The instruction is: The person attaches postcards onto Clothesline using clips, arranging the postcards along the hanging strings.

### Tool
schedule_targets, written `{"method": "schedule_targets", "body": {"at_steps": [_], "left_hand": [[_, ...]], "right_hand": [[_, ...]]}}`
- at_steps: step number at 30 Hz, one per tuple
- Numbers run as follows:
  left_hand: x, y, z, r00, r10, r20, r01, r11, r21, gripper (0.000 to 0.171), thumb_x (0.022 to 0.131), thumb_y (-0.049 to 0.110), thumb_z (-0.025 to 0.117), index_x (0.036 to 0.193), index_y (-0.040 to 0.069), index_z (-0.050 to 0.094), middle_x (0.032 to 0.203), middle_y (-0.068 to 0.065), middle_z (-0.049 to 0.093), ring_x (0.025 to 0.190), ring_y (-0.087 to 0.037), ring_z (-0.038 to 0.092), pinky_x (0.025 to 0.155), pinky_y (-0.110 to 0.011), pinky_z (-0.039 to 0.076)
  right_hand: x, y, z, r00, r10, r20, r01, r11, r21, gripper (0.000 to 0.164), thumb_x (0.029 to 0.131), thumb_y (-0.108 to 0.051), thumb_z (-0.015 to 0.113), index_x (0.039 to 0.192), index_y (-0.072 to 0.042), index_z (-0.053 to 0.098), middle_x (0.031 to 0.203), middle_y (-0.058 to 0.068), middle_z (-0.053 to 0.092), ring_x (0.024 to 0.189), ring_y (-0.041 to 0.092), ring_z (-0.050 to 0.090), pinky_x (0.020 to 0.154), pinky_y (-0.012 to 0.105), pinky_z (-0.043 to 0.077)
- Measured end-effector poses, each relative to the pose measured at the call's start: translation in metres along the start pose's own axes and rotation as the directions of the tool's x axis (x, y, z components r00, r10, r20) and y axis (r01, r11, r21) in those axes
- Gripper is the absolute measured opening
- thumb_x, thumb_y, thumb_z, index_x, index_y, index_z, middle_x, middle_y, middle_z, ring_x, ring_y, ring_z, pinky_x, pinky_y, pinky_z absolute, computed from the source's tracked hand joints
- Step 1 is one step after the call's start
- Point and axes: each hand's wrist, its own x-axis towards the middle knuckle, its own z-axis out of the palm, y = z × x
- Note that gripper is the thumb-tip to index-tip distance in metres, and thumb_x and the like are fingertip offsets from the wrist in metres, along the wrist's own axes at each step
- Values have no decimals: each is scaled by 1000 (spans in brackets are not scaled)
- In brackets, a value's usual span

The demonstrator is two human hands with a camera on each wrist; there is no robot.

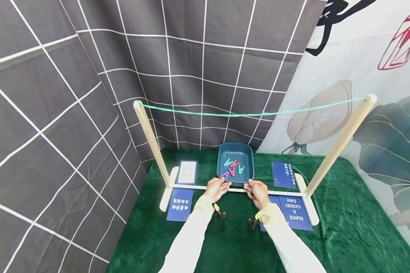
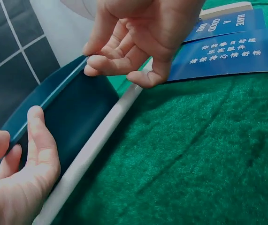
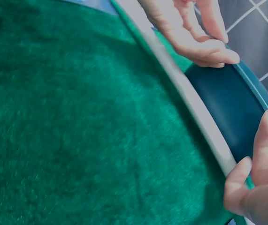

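A dark teal plastic bin (image 1: 235, 147) stands on the green cloth at the back, just beyond a white crossbar. Inside it lie several clothespins (image 1: 235, 163) in light teal, red and purple. My left hand (image 1: 217, 189) pinches the near rim at its left corner, thumb over the edge and fingers against the outer wall. At the right corner, my right hand (image 1: 258, 192) grips the same rim between thumb and fingertips. From the left wrist, the bin's outer wall (image 2: 72, 117) shows close behind the crossbar (image 2: 96, 140).
Two wooden posts (image 1: 152, 146) carry a light green string (image 1: 205, 113) above the bin, joined below by the crossbar. Blue cards (image 1: 180, 204) with white print lie around both post feet. A grey grid curtain (image 1: 184, 57) hangs behind.
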Motion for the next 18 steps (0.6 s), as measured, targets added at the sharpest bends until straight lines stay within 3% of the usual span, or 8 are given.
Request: {"method": "schedule_targets", "body": {"at_steps": [8, 13, 18], "left_hand": [[-4, 11, 4, 999, 22, 45, -22, 1000, -10, 16, 95, 7, 45, 79, 10, 42, 67, -6, 62, 66, -14, 61, 62, -26, 48], [-13, 12, 0, 999, 15, 49, -13, 999, -39, 18, 94, 9, 47, 76, 11, 45, 67, -6, 62, 66, -14, 59, 60, -27, 48], [-23, 15, -2, 998, 55, 43, -54, 998, -34, 20, 93, 8, 49, 74, 11, 45, 65, -5, 61, 63, -13, 59, 60, -28, 48]], "right_hand": [[-6, -13, 3, 1000, 20, 21, -21, 1000, 22, 29, 94, -15, 49, 116, 4, 45, 68, -6, 65, 62, 2, 59, 56, 22, 42], [-15, -17, 6, 999, 40, 31, -42, 997, 59, 13, 94, -15, 49, 103, -5, 49, 67, -6, 65, 60, 3, 59, 56, 23, 41], [-22, -17, 10, 999, 34, 41, -38, 994, 103, 3, 93, -12, 49, 92, -9, 52, 66, -5, 65, 59, 3, 58, 60, 25, 41]]}}
